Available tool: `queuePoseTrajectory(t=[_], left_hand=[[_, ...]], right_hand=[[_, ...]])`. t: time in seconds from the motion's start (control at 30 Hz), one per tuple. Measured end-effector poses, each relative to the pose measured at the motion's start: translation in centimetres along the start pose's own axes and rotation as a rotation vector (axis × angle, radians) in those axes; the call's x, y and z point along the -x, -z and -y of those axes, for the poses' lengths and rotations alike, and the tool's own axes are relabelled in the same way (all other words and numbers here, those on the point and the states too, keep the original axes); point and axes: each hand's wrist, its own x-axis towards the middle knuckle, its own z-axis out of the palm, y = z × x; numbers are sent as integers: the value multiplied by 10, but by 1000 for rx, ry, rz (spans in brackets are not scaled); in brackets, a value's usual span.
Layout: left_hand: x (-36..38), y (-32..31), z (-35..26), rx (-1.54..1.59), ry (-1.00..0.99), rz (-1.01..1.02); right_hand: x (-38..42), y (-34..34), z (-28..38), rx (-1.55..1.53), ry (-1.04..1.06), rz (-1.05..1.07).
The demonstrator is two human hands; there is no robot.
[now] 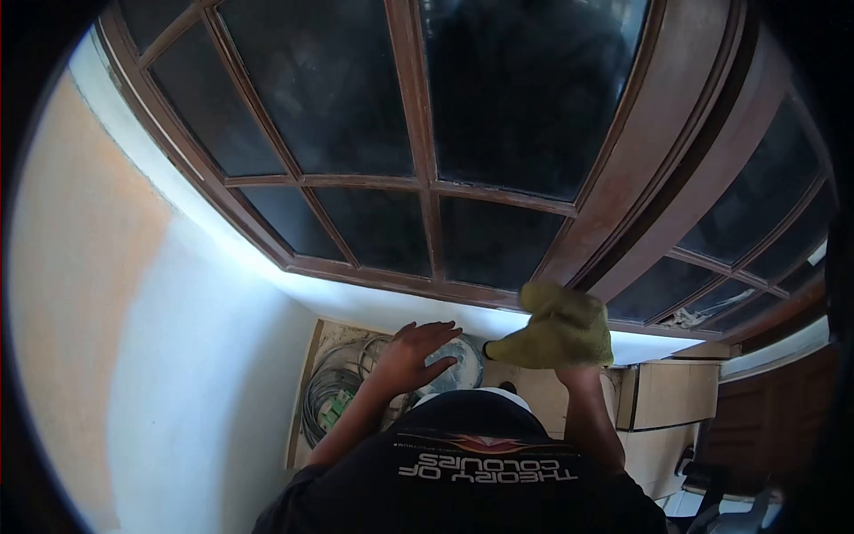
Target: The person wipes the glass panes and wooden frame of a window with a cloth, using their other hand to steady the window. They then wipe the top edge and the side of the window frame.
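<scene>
My left hand is bare and holds nothing, its fingers spread, above a round pale lid or bucket top. In my right hand is a yellow-green cloth, bunched up and covering the fingers. The cloth is beside the lower edge of a brown wooden window frame; whether it touches the frame I cannot tell. Dark glass panes fill the frame above both hands.
Coiled grey cable and a green object lie low on the left. A white and orange-toned wall rises at the left. Boxes stand at the lower right, near a dark brown panelled surface.
</scene>
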Motion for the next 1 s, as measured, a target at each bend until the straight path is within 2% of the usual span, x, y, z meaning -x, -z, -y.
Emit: queuePoseTrajectory(t=[0.03, 0.1, 0.13, 0.2, 0.23, 0.3, 0.37, 0.43, 0.47, 0.5, 0.57, 0.6, 0.63, 0.7, 0.83, 0.87, 0.9, 0.97, 1.0], left_hand=[[1, 0, 6, 6, -13, 4], [6, -4, 21, 33, -122, -112], [7, -5, 27, 40, -135, -108], [7, -9, 38, 259, -58, -156], [8, -10, 45, 271, -68, -150], [10, -13, 53, 298, -30, -127], [11, -15, 48, 310, -14, -184], [13, -10, 44, 491, 71, -219], [13, -13, 46, 501, 33, -251], [14, -17, 47, 488, 8, -253], [15, -24, 46, 378, -69, -257], [16, -26, 38, 383, -29, -260], [16, -27, 30, 386, 9, -265], [20, -44, 27, 417, 59, -330], [19, -83, 24, 389, 107, -380], [9, -77, -3, 376, 106, -366], [0, -79, -12, 368, 103, -373], [-7, -87, -26, 182, 19, -407], [-9, -95, -25, 212, 21, -414]], right_hand=[[-6, 2, 16, 12, -2, -8], [-16, 3, 47, 92, -21, 184], [-15, 3, 55, 103, -24, 175], [-3, 0, 66, 52, -219, 133], [3, -3, 70, 65, -226, 127], [14, -3, 75, -46, -380, -64], [20, 8, 75, -30, -391, -62], [22, 22, 68, -44, -393, -86], [18, 31, 67, -2, -262, -99], [20, 41, 59, -1, -241, -119], [42, 65, 21, 0, -13, -285], [90, 73, -41, 107, -126, -524], [88, 82, -46, 104, -107, -552], [80, 100, -54, -36, -281, -476], [52, 119, -62, -157, -229, -377], [54, 125, -77, -256, -332, -347], [45, 131, -76, -263, -324, -346], [20, 145, -64, 43, -55, -165], [8, 150, -53, 34, -57, -157]])
